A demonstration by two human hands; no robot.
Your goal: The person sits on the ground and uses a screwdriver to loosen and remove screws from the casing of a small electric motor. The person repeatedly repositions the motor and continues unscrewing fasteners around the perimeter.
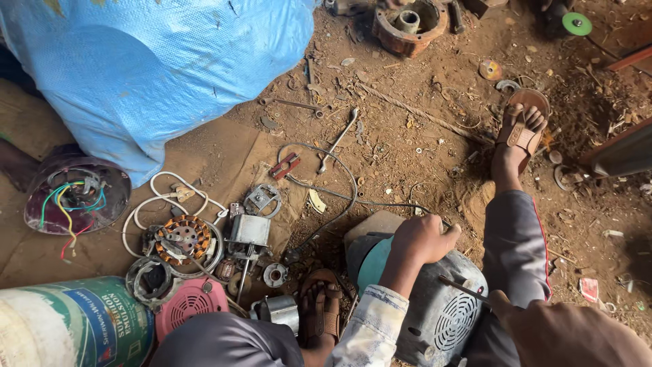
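left hand [422, 238] fisted on ribbed grey motor housing [441, 309] | right hand [567, 333] grips thin rod [463, 289]

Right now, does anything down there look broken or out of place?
Yes. A fan motor lies opened on the dirt with its copper windings bare, loose parts strewn round it. A dark round housing has coloured wires spilling out. The left hand rests on a grey motor.

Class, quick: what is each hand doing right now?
Left hand: closed in a fist on top of the grey motor housing.
Right hand: closed around a thin tool.
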